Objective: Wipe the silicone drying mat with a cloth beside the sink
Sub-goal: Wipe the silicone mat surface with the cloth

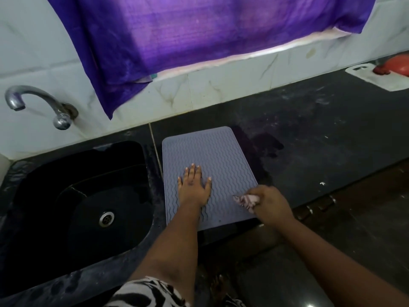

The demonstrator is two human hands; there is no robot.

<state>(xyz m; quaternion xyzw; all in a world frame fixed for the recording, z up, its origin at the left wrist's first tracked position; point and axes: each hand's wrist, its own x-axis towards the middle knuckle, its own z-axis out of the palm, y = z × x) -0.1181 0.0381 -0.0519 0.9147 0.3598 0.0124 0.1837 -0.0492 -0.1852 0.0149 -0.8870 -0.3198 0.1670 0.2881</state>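
A grey silicone drying mat (212,151) with wavy ridges lies flat on the dark counter just right of the black sink (44,196). My left hand (193,187) rests palm down on the mat's near half, fingers spread. My right hand (270,201) is closed around a small bunched pale pink cloth (246,199), which touches the mat's near right corner.
A metal tap (37,103) juts from the tiled wall over the sink. A purple curtain (199,41) hangs above the counter. A white board (380,78) with a red object (396,65) sits far right. The dark counter (321,134) shows a wet patch beside the mat.
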